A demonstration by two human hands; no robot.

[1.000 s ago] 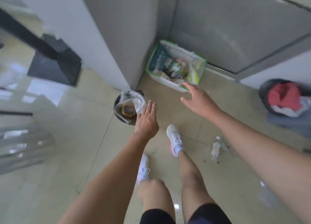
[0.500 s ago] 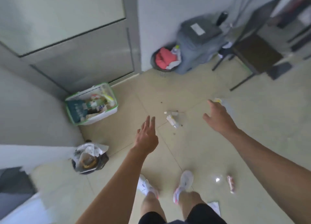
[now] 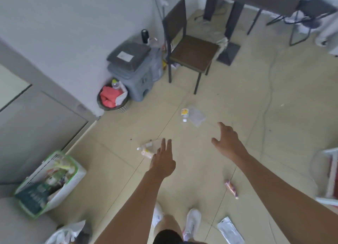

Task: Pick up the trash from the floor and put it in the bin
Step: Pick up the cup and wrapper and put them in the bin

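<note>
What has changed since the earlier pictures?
The view swung right, away from the corner: the white basket now sits lower left, and a chair and more floor litter came into view. The crumpled plastic now lies just beyond the left hand. Nothing was picked up: it and the right hand stayed open and empty.

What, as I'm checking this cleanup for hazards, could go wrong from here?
1. The pink wrapper and white packet lie close to the shoes; a step onto either could cause a slip.
2. The bin by the wall looks heaped, so added trash may spill out.
3. The left hand and right hand are empty and the litter is scattered; the bottle farther off could be missed.
</note>
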